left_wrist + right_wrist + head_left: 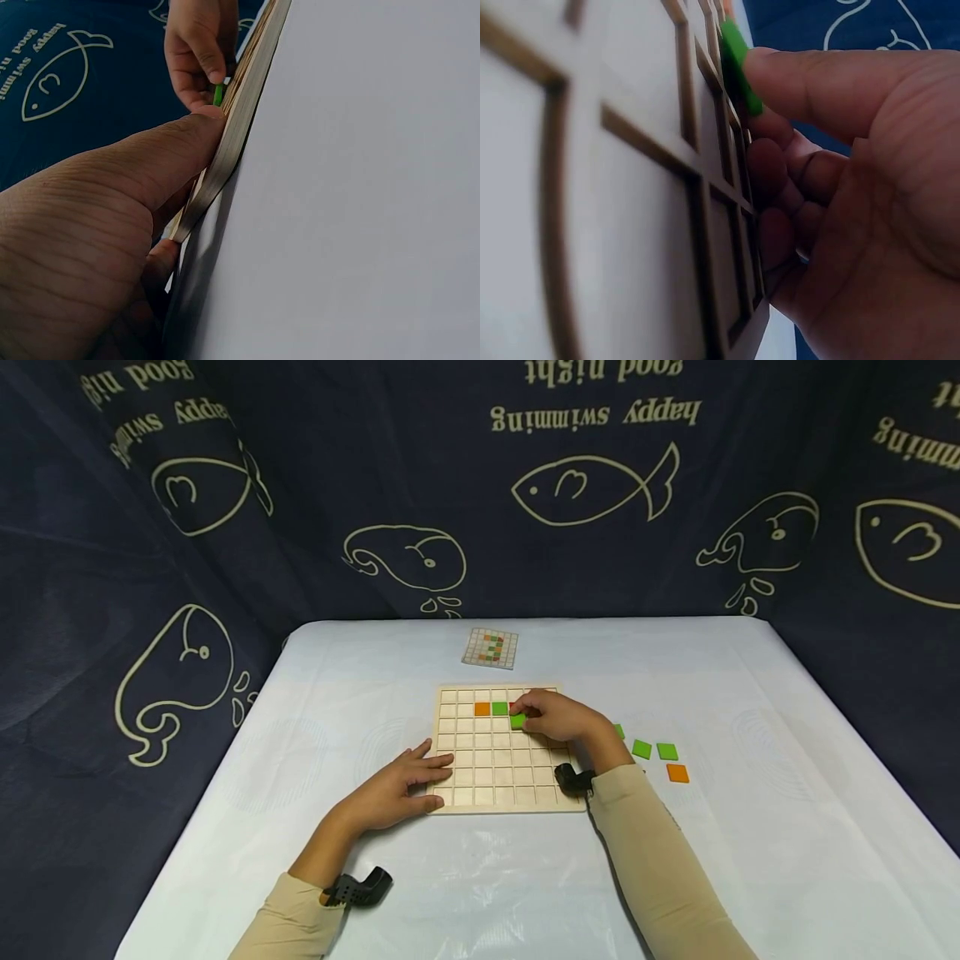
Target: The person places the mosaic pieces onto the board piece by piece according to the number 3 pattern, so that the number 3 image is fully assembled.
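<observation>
A wooden grid board (495,777) lies on the table with an orange tile (482,709) and a green tile (500,708) set in one of its upper rows. My right hand (558,714) pinches another green tile (739,64) by its edge, tilted close over the cell below that row's red tile (512,706). That red tile is mostly hidden behind my fingers. At the board's left side, my left hand (401,785) rests with fingers spread, the fingertips on its edge. In the left wrist view the thumb (180,154) lies along the board's side.
Beyond the board lies a small pattern card (491,648) printed with a grid of coloured squares. Right of the board are loose green tiles (641,749) and an orange tile (678,773), some partly behind my right arm. A dark printed cloth (300,485) hangs behind the white table (787,793).
</observation>
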A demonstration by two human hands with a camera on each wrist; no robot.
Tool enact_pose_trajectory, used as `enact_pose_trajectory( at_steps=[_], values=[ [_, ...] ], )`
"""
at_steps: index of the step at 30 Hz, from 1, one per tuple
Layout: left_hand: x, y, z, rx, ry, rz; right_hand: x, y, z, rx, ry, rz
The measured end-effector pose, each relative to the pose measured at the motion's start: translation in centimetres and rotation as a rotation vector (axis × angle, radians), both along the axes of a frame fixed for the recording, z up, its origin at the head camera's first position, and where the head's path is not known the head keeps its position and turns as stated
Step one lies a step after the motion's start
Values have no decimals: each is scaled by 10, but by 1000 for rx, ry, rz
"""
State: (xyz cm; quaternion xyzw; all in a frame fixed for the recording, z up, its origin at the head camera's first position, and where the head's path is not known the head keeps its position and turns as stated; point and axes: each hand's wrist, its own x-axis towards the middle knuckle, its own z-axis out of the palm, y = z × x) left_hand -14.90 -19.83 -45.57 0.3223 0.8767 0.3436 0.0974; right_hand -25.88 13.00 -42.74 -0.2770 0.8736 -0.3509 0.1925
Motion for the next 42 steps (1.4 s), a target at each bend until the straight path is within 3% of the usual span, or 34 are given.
enact_pose_trajectory(
  at_steps=[16,25,42],
  values=[
    [0,1,1,6,13,-8,1,1,1,-12,6,18],
    [0,1,2,2,11,-11,-1,2,1,-27,-8,-12],
    [1,1,3,3,7,-7,-4,28,0,-200,-60,-59]
  ],
)
